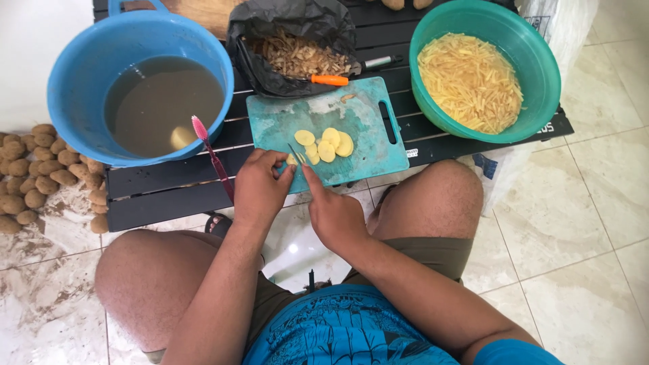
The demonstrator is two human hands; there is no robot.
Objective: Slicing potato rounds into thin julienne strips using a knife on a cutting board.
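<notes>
Potato (292, 159) pinched by left hand (260, 189), right hand (334, 216) gripping knife (297, 154) — green bowl (541, 54) holds strips (470, 81); blue basin (81, 61), murky water.

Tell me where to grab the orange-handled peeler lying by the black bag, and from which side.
Grip the orange-handled peeler by its orange handle, coming from the near, cutting-board side. The handle lies flat and bare along the top edge of the teal cutting board, while its far side sits against the black bag of peelings, so that side looks crowded.
</notes>
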